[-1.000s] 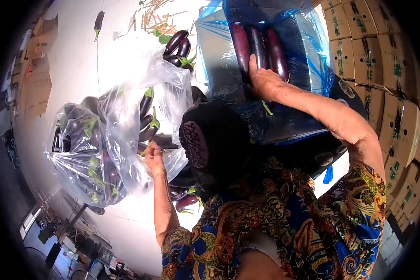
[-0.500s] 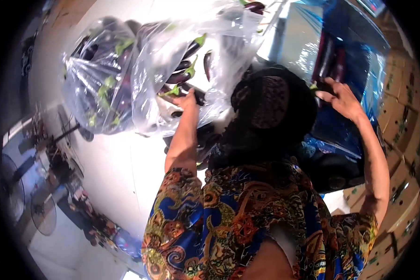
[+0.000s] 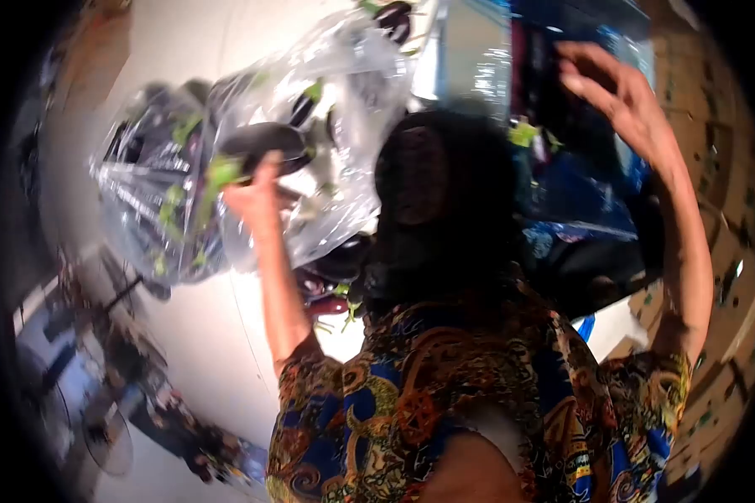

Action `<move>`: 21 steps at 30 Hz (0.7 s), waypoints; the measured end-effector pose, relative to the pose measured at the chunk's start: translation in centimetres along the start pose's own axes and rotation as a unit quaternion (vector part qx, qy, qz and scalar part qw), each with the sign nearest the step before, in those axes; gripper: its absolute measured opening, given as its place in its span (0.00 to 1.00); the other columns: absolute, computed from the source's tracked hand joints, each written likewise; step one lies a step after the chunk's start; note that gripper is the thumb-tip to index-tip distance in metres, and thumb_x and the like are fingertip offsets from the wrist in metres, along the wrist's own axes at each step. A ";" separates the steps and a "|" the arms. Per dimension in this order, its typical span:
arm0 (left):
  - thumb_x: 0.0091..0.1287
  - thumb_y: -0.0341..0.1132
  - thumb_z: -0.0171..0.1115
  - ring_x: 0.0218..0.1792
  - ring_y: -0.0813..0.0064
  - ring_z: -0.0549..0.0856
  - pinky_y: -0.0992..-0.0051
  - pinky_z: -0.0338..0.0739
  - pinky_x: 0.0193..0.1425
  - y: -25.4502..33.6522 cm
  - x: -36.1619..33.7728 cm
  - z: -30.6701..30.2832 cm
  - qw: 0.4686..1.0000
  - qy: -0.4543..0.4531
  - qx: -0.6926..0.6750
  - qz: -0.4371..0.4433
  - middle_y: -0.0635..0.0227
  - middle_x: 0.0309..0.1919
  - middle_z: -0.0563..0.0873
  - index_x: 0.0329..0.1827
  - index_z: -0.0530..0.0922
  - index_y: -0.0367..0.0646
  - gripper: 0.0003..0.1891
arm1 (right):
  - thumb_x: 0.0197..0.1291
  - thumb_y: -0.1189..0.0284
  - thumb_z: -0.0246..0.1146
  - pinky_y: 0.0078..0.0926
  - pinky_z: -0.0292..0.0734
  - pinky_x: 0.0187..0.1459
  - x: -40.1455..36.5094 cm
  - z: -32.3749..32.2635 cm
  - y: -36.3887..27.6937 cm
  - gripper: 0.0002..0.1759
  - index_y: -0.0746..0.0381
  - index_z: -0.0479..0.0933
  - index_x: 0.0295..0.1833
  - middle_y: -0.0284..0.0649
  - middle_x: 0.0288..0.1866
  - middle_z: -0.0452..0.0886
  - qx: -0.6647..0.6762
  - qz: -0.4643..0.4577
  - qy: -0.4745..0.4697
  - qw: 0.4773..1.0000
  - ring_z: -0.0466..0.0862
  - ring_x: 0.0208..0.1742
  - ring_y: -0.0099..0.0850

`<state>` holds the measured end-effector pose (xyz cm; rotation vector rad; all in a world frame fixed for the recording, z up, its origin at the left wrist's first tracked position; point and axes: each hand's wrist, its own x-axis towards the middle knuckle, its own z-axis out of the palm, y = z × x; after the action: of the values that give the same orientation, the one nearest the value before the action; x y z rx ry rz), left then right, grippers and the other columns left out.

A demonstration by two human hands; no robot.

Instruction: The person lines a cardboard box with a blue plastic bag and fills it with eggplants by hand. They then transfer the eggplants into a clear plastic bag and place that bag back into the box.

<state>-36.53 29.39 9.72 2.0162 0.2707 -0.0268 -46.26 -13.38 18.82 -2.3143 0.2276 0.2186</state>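
My left hand (image 3: pixel 256 194) is closed around an eggplant (image 3: pixel 264 144), its green stem end pointing left. It is held over an open clear plastic bag (image 3: pixel 344 210) with more eggplants in it. My right hand (image 3: pixel 625 99) hovers at a box (image 3: pixel 591 205) lined with blue plastic, fingers bent and thumb apart, with nothing visible in them. Dark eggplants (image 3: pixel 528 71) lie in that box beside the fingertips. A green eggplant stem (image 3: pixel 524 134) shows lower down, apart from the hand. Motion blurs both hands a little.
A full clear bag of eggplants (image 3: pixel 155 189) stands at the left on the white table (image 3: pixel 201 335). Loose eggplants (image 3: pixel 335 260) lie near my body, others (image 3: pixel 393 21) at the far side. A black cap (image 3: pixel 445 201) blocks the middle. Brown cartons (image 3: pixel 721 251) line the right; fans stand lower left.
My left hand has lifted an eggplant from among those in the open bag and moved left. My right hand has left the eggplant stem in the box and moved farther up, fingers now apart.
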 end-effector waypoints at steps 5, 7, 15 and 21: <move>0.56 0.27 0.68 0.45 0.70 0.84 0.72 0.76 0.56 14.0 1.9 3.0 0.935 -0.180 -0.250 0.176 0.59 0.44 0.85 0.51 0.78 0.28 0.20 | 0.58 0.50 0.65 0.43 0.69 0.65 0.0 -3.8 -9.0 0.41 0.66 0.64 0.69 0.55 0.65 0.70 0.063 -0.107 0.017 0.992 0.73 0.65 0.45; 0.53 0.33 0.71 0.36 0.76 0.83 0.78 0.75 0.48 19.2 0.0 6.5 0.914 -0.302 -0.161 0.220 0.63 0.36 0.87 0.40 0.84 0.32 0.14 | 0.55 0.49 0.67 0.46 0.69 0.65 -0.8 -4.0 -12.2 0.46 0.67 0.60 0.71 0.59 0.66 0.68 0.084 -0.147 0.036 0.985 0.72 0.66 0.47; 0.63 0.45 0.65 0.42 0.74 0.84 0.76 0.78 0.48 16.4 -1.9 20.2 0.731 -0.659 -0.106 0.141 0.62 0.45 0.84 0.63 0.71 0.31 0.31 | 0.62 0.57 0.63 0.38 0.69 0.64 -1.8 -2.8 -3.8 0.35 0.63 0.62 0.70 0.48 0.60 0.76 0.109 0.031 0.021 0.993 0.74 0.63 0.40; 0.67 0.41 0.62 0.44 0.71 0.84 0.75 0.79 0.51 12.1 2.1 15.9 0.793 -0.599 -0.075 0.075 0.59 0.45 0.85 0.64 0.71 0.33 0.27 | 0.65 0.50 0.57 0.42 0.74 0.56 -0.9 1.2 8.3 0.35 0.57 0.60 0.71 0.53 0.57 0.79 -0.052 0.032 -0.028 0.998 0.80 0.56 0.50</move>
<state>-30.48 10.56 13.05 1.4954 -0.6810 -1.1048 -49.14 -18.03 12.40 -2.4026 0.2670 0.3335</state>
